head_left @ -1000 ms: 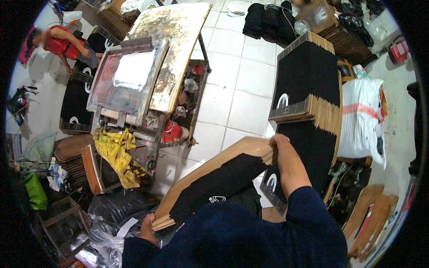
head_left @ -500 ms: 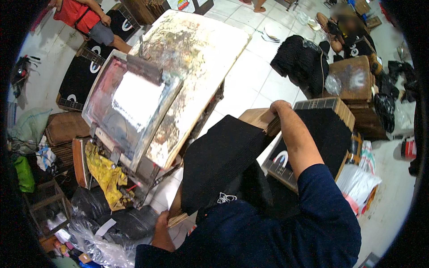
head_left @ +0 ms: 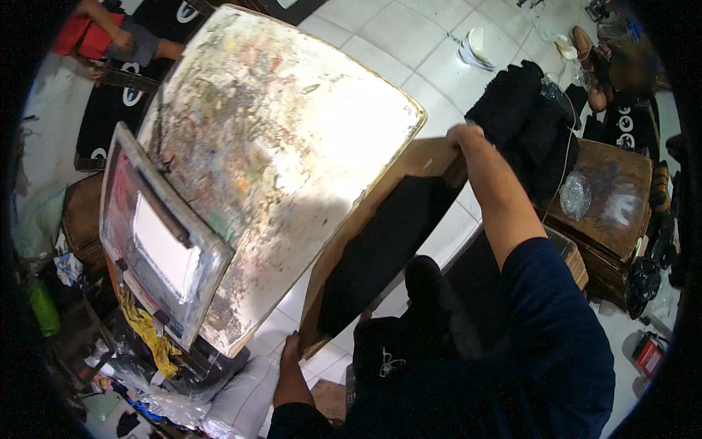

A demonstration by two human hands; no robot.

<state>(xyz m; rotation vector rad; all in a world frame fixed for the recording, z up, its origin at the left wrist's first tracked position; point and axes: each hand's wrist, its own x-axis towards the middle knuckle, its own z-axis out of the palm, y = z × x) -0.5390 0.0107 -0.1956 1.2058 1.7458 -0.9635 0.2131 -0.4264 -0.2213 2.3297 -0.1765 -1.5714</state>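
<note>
Board stack: brown boards with black cloth over their middle, held at a slant between the person's two hands, just right of the paint-stained table; whether it touches the table I cannot tell
Right hand: clamped on the far end of the board stack, arm stretched forward
Left hand: clamped on the near end, low by the corner; the two hands are well apart
Table: pale top crusted with dark, grey and coloured stains, its right edge running alongside the boards
Screen frame: tilted at the table's left side, with a white patch in the middle and a dark bar along that patch
Yellow cloth: crumpled, hanging below the frame
White sack: on the floor, just left of the left forearm
Black bundle: dark cloth heaped on the tiles, beyond the right hand
Brown pile: near the black bundle, with a clear plastic wad on top
Co-worker: upper left, red top and grey shorts, beside black panels bearing white marks
</note>
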